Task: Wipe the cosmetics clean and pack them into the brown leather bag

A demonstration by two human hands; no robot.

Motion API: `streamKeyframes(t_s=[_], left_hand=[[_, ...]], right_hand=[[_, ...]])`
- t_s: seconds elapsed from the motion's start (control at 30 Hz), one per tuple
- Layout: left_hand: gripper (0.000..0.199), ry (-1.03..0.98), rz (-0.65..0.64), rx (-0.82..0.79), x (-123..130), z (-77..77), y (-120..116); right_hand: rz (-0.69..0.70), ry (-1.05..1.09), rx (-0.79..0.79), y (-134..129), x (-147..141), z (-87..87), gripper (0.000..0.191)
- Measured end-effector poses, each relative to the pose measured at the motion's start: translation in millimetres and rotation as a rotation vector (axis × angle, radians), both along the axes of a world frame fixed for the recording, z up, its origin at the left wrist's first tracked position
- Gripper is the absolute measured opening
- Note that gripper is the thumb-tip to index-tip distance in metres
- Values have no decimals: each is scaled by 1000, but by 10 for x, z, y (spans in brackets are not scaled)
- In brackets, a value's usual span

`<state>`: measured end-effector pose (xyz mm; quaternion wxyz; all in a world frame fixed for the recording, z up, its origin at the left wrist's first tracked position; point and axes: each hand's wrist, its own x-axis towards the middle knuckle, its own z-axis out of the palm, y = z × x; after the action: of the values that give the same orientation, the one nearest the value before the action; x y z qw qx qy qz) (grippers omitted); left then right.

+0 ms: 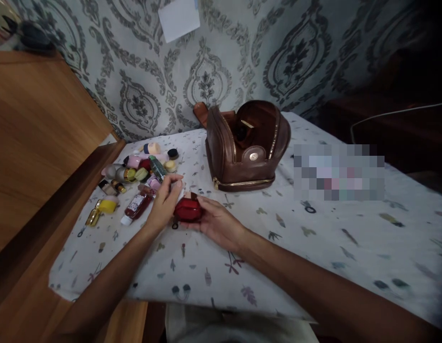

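Red faceted bottle (188, 210) is held from its right by the right hand (218, 222) over the tablecloth (228, 290), front-left of the brown bag (244, 173), left hand (165, 201) curled alongside, its grip unclear; probably rigid, slick, breakable, weighty, best gripped across the sides.

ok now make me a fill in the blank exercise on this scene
The right hand holds a faceted container coloured ____.
The labelled dark-red bottle lying beside the left hand has a ____ cap.
The open-topped bag is coloured ____.
Gold-toned teeth edging the bag's open top belong to its ____.

Missing words: red; white; brown; zipper.
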<state>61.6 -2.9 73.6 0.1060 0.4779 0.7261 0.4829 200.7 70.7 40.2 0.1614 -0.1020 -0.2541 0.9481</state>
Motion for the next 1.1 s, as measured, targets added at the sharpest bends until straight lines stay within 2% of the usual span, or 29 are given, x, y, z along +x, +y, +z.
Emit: streamKeyframes(t_s=[0.13, 0.23, 0.33, 0.47, 0.53, 0.6, 0.67, 0.7, 0.77, 0.87, 1.0, 1.1], left_hand=[[39, -134, -88, -113, 17, -11, -20], [37, -10, -125, -120, 43, 16, -31], [28, 187, -71, -10, 56, 50, -48], [20, 387, 13, 214, 112, 94, -112], [18, 498, -48, 326, 172, 105, -152], [15, 630, -176, 392, 235, 108, -176], [13, 737, -256, 385, 280, 107, -174], [12, 759, -256, 360, 290, 106, -165], [12, 717, -206, 292, 286, 106, -139], [15, 542, -135, 187, 245, 104, -105], [21, 318, -114, 54, 193, 98, -92], [22, 180, -96, 23, 150, 114, -86]], right_hand=[[-40, -78, -24, 56, -8, 24, 27], [-68, -132, -83, 83, -20, 48, 31], [-79, -157, -114, 88, -29, 73, 34], [-90, -184, -92, 77, -38, 72, 34], [-84, -175, -50, 64, -44, 51, 34], [-61, -144, 3, 41, -48, 26, 34], [-61, -108, 54, 13, -48, 5, 32], [-70, -93, 79, 0, -46, -2, 32], [-102, -75, 137, -18, -38, -7, 34], [-135, -75, 265, -12, -18, -5, 38], [-165, -75, 443, 24, 11, 2, 44], [-133, -83, 536, 28, 33, 9, 51]])
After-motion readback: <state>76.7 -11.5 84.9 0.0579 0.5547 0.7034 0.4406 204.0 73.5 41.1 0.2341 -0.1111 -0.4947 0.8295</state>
